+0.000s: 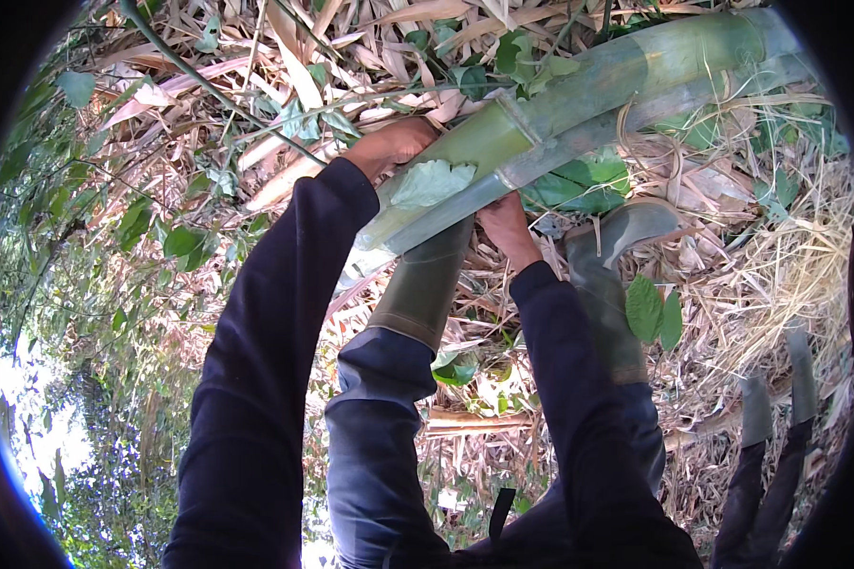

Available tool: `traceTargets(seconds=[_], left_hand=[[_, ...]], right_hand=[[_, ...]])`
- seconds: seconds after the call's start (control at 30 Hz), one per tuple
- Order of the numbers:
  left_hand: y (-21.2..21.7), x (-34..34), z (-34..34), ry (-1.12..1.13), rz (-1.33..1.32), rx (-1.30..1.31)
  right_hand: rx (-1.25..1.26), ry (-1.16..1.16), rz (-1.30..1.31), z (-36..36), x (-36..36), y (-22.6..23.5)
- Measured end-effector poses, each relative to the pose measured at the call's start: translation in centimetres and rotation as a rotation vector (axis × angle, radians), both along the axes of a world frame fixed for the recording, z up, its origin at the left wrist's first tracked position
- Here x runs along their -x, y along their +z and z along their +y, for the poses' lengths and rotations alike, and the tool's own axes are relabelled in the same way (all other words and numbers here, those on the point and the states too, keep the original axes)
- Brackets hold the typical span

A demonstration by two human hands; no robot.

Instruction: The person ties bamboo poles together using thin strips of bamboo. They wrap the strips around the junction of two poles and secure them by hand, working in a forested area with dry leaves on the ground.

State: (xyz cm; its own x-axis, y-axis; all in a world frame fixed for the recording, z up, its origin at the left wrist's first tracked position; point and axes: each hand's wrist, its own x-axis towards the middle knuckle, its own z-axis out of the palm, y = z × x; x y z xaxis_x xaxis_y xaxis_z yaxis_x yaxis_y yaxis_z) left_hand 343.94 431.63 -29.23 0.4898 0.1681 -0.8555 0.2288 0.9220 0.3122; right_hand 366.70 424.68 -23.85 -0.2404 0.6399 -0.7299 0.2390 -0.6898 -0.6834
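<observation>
Two thick green bamboo poles (579,95) lie side by side, slanting from the upper right down to the middle left. My left hand (396,148) is closed at their far side, close to the left end. From the near side my right hand (509,228) holds the lower pole just beside a joint ring, its fingertips hidden under the bamboo. A pale green leaf (434,183) rests on top of the poles between my hands. The poles' left end passes over one of my green rubber boots (417,284).
My other boot (603,303) stands to the right on dry bamboo leaves (731,190). A thin green stem (218,90) crosses the upper left. Straw (797,256) is heaped at the right. Another person's boots (756,410) show at lower right. Leafy brush (95,313) fills the left.
</observation>
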Motion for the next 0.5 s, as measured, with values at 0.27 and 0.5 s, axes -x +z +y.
traceTargets(seconds=[0.27, 0.5], left_hand=[[9.6, -0.8, 5.0, -0.606, 0.443, -0.697], [16.8, 1.0, 8.2, -0.627, 0.733, -0.956]], right_hand=[[0.100, 0.095, -0.087, -1.8, -3.4, 4.3], [0.405, 0.211, -0.193, -4.1, -7.7, 6.5]])
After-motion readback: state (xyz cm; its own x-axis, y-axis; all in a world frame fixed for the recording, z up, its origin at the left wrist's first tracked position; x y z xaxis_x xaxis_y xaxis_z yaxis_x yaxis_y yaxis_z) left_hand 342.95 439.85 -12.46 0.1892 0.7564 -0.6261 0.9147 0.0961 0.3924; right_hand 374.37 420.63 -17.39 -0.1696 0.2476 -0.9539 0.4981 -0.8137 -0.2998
